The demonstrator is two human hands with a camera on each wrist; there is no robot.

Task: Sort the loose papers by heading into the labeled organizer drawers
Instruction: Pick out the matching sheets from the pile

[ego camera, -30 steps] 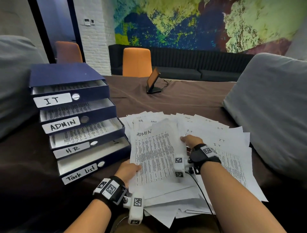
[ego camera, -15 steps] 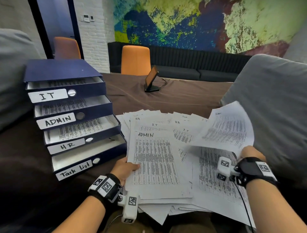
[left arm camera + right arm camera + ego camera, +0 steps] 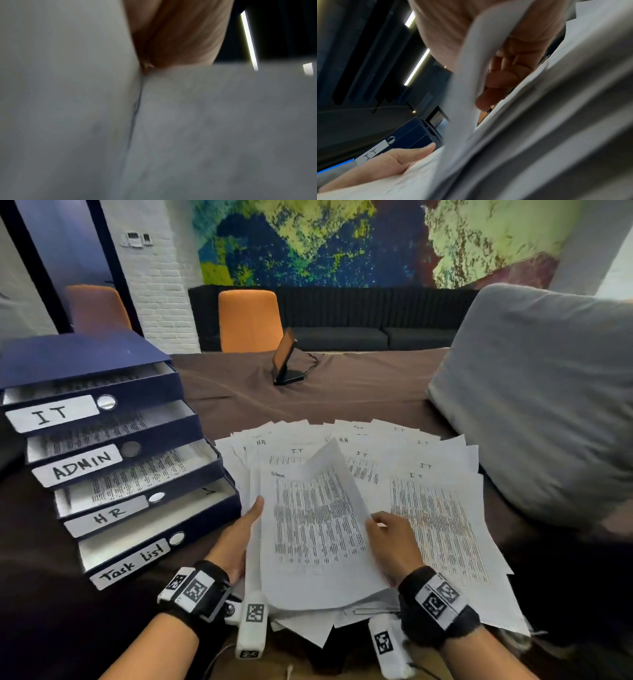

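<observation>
Both hands pinch a printed sheet (image 3: 315, 529), curled upward: left hand (image 3: 236, 539) at its left edge, right hand (image 3: 394, 539) at its right edge.

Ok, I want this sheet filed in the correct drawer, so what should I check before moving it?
1. Both hands grip the sheet: ok. The left hand holds its left edge and the right hand its right edge.
2. Heading readable: not ok, it is blurred in the head view.
3. Single sheet only: cannot tell, more paper lies directly beneath.
4. ADMIN drawer open: ok, with printed pages inside.
5. HR drawer open: ok.
6. Task list drawer open: ok.
</observation>
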